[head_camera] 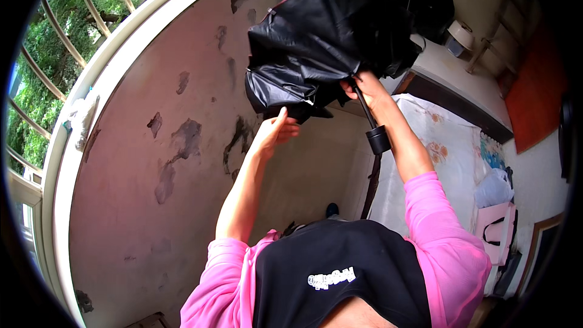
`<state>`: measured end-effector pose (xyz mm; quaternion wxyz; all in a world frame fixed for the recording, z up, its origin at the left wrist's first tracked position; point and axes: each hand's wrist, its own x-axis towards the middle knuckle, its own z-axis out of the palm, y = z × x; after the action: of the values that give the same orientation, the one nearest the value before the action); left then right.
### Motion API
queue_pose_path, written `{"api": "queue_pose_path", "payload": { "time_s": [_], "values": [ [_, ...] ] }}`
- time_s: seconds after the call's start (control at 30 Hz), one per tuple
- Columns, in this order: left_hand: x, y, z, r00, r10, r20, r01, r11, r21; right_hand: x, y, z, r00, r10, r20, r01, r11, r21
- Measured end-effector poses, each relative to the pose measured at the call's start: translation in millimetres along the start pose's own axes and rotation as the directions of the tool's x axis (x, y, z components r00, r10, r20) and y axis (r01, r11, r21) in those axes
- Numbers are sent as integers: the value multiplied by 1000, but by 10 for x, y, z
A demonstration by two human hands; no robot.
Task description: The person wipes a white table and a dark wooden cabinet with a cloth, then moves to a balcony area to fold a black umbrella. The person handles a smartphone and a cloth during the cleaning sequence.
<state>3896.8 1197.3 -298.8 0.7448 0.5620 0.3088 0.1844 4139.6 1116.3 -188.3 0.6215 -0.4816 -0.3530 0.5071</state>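
A black folding umbrella (305,36) is partly spread in front of me, its canopy loose and creased. My right hand (368,89) grips it at the shaft just below the canopy. From that hand the thin shaft slants down to a black cylindrical handle (378,140), which lies against my right forearm. My left hand (278,131) is at the canopy's lower left edge, thumb raised and fingers slightly apart. It appears to hold nothing; whether its fingertips touch the fabric is unclear. The canopy's far right side blends into dark shadow.
A stained, peeling wall (136,146) rises at left below a barred window (68,45). To the right stands a table with a floral cover (410,146), bearing a plastic bag (494,189) and a pink paper bag (494,228). A ledge (460,79) lies behind it.
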Motion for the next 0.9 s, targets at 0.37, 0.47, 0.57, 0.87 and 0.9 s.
{"api": "queue_pose_path", "payload": {
  "time_s": [0.37, 0.47, 0.57, 0.87, 0.9],
  "values": [
    [678, 493, 266, 912, 410, 14, -186, 443, -877, 262, 468, 378, 901, -172, 399, 400, 686, -607],
    [807, 596, 374, 910, 353, -217, -318, 260, -912, 301, 341, 441, 849, -200, 490, 524, 448, -725],
    [867, 661, 183, 870, 391, -301, -398, 196, -896, 38, 166, 548, 850, 158, 502, 270, 688, -674],
    [831, 820, 287, 874, 454, -173, -325, 282, -903, 15, 142, -397, 741, 248, 624, -318, 948, 0],
    [796, 798, 323, 886, 419, -198, -358, 347, -867, 6, 209, -303, 694, 238, 680, -338, 941, 15]
  ]
}}
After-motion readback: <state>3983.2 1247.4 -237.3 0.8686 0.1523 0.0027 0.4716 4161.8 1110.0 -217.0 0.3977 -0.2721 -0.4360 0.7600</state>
